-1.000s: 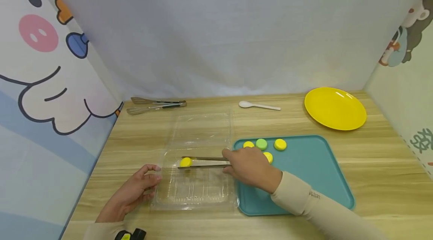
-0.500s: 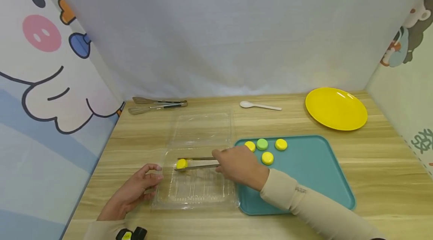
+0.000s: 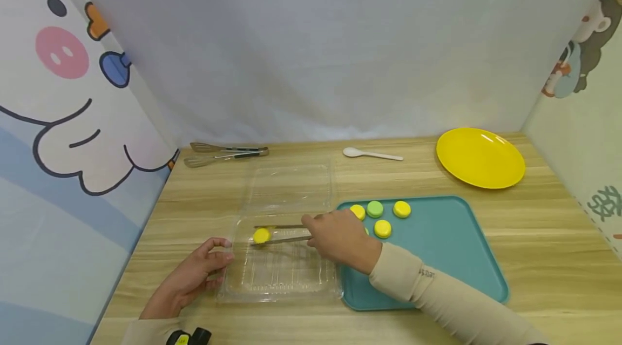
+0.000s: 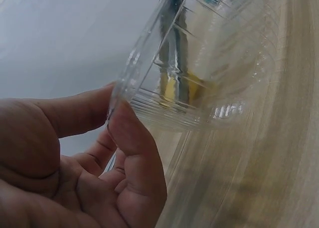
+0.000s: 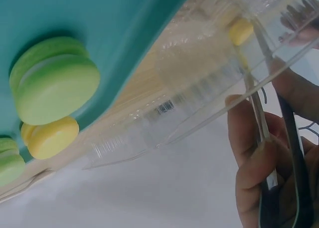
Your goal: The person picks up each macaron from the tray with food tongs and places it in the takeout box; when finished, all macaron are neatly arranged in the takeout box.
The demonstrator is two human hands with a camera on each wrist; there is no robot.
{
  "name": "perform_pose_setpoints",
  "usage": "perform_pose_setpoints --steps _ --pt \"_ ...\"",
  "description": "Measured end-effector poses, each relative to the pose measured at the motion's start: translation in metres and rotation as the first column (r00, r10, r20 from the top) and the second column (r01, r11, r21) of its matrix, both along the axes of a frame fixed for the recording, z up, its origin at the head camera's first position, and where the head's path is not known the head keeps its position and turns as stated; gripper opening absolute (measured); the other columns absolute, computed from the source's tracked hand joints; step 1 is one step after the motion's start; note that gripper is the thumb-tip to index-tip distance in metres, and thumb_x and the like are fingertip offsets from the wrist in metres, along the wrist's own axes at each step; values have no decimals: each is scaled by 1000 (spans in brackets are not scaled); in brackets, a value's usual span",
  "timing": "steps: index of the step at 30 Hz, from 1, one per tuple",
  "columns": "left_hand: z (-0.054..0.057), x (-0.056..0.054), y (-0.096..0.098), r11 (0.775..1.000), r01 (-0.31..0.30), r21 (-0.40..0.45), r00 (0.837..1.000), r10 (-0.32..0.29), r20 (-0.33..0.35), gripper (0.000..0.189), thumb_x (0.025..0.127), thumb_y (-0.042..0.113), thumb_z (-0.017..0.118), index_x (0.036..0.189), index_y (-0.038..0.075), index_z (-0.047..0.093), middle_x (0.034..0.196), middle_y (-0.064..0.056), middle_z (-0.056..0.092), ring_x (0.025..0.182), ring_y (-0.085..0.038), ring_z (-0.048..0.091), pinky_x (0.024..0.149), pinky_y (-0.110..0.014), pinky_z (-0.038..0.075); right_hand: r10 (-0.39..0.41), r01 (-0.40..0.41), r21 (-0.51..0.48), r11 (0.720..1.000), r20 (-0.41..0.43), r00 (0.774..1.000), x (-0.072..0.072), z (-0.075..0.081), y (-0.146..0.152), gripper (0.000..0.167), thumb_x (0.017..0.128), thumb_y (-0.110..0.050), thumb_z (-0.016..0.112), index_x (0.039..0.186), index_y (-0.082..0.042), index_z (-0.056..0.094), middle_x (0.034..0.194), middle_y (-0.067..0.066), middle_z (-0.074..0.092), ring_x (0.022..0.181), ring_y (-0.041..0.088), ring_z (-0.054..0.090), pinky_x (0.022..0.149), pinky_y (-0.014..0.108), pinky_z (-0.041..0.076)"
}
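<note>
Fingers of our L hand (image 3: 196, 269), lower L of frame, pinch the rim of the clear container (image 3: 291, 295). Our R hand (image 3: 342, 239), approx. ctr., grips metal tongs (image 3: 284, 240) reaching in over the container's R edge. The yellow macaron (image 3: 261, 236) is in the container, upper L corner, btwn the tongs' tips; can't tell if both touch it. Lower R of frame we've the teal tray (image 3: 437, 264) w/ more macarons (image 3: 382, 229), yellow & green, along its upper L part. Behind: spare tongs (image 3: 248, 154) mid-L, white spoon (image 3: 371, 154) just R of ctr., yellow plate (image 3: 481, 159) mid-R.
</note>
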State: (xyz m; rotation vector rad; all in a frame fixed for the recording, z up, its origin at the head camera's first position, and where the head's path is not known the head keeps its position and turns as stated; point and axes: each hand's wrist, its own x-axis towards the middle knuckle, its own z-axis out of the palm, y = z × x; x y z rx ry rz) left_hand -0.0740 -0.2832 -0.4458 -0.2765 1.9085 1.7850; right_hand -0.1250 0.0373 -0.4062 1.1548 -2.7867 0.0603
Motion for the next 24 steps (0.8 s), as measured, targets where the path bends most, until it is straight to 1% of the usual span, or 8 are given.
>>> perform_pose_setpoints --steps 3,8,11,15,17,19,22,24 --pt "-1 -1 -1 1000 5 -1 1000 -5 4 24 103 20 60 121 13 46 90 0 54 73 -14 50 63 -26 47 2 -2 5 1000 2 1000 0 0 1 29 87 -37 79 92 -17 59 61 -5 55 45 8 47 38 26 38" --pt "-1 -2 -1 1000 13 -1 1000 -13 8 25 103 20 60 122 13 45 90 0 54 73 -13 50 62 -26 47 -1 1 -20 1000 14 1000 2 1 5 32 87 -39 79 90 -17 56 58 -6 48 44 7 41 37 25 33" --pt "-2 -2 -2 1000 16 -4 1000 -16 7 25 103 21 60 122 13 45 90 0 54 72 -12 50 61 -25 46 -2 3 -59 998 21 1000 3 -1 9 34 87 -39 79 89 -17 54 57 -7 43 43 8 39 37 26 31" --pt "0 -2 -1 1000 16 -16 1000 -16 7 26 103 21 60 123 12 45 90 0 54 73 -13 50 60 -25 46 -9 15 -134 991 50 999 6 -3 15 36 87 -41 78 87 -17 50 58 -9 39 44 8 37 36 26 29" --pt "2 -2 0 1000 14 -21 1000 -14 7 26 103 21 60 123 12 45 90 0 54 73 -13 50 61 -25 47 -2 8 -181 984 35 999 8 -3 20 37 87 -42 78 87 -17 50 57 -10 38 44 7 36 36 24 28" --pt "4 -1 0 1000 11 -23 1000 -11 9 26 103 20 60 123 12 45 90 0 54 73 -13 50 62 -26 47 10 -11 -223 975 -3 1000 12 -4 27 39 86 -43 79 88 -17 51 55 -11 38 44 4 35 36 22 26" --pt "4 -1 1 1000 8 -28 1000 -7 10 26 103 20 60 122 11 45 89 0 55 72 -13 50 62 -26 47 5 -19 -265 964 -51 999 16 -4 37 38 84 -44 80 92 -16 56 55 -11 44 44 1 35 36 21 25" --pt "4 -1 0 1000 1 -30 1000 -1 12 26 103 19 60 123 11 45 89 0 55 72 -13 50 62 -26 47 -12 2 -290 957 -35 999 19 -4 43 37 83 -44 81 96 -16 60 62 -10 55 44 0 38 36 20 26"
